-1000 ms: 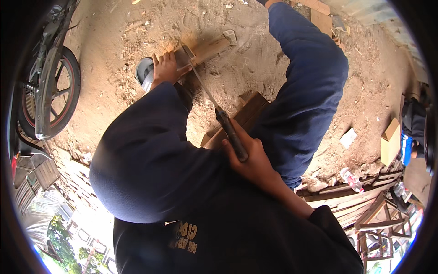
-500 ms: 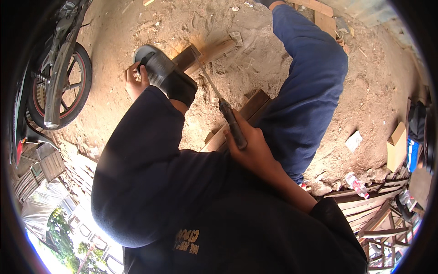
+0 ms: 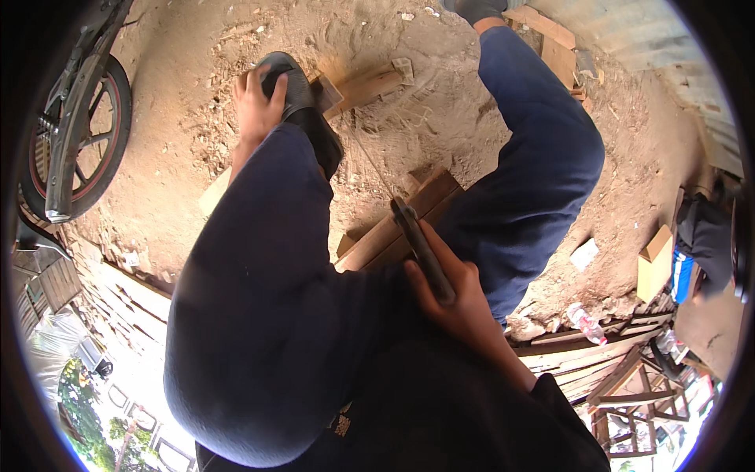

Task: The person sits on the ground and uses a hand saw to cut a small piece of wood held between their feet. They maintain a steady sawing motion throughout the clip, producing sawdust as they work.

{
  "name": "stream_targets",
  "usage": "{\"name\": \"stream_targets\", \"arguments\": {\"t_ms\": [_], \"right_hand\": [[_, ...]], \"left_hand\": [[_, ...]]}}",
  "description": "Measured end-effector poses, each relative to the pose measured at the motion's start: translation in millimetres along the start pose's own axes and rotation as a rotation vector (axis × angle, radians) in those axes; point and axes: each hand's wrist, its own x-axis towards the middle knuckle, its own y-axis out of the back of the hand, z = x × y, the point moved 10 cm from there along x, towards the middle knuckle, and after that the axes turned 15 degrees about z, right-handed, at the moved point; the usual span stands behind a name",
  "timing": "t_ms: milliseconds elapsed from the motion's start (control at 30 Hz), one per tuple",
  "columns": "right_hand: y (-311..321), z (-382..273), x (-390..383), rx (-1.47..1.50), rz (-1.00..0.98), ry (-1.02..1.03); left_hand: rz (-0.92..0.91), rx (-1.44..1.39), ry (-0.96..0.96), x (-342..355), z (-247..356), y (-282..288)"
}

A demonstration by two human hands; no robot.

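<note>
My right hand (image 3: 452, 287) is wrapped round the dark handle of a handsaw (image 3: 426, 256). The saw's thin blade (image 3: 368, 153) slants up and left toward the end of a wooden piece (image 3: 328, 96) by my foot. My left hand (image 3: 258, 110) lies over the toe of the black sandal (image 3: 299, 94) on my left foot, thumb and fingers apart. That sandal covers part of the wooden piece. A second length of wood (image 3: 370, 88) lies on the dirt just beyond. Nearer me, wooden boards (image 3: 405, 220) run between my legs, partly hidden under my right leg.
A motorbike wheel (image 3: 94, 141) stands at the left. Cardboard (image 3: 654, 259), a plastic bottle (image 3: 586, 322) and a wooden frame (image 3: 637, 401) are on the right. Corrugated sheeting (image 3: 661, 63) borders the far right.
My right hand has drawn the saw back toward me, down and right. My left hand has shifted up and over the sandal's toe, fingers more spread. The whole view has shifted slightly.
</note>
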Motion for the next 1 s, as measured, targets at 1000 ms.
{"name": "stream_targets", "arguments": {"t_ms": [1000], "right_hand": [[-9.1,5.2,0.4,-0.014,0.055,-0.037]], "left_hand": [[-1.091,0.923,-0.805,-54.1,73.5,-113.5]]}}
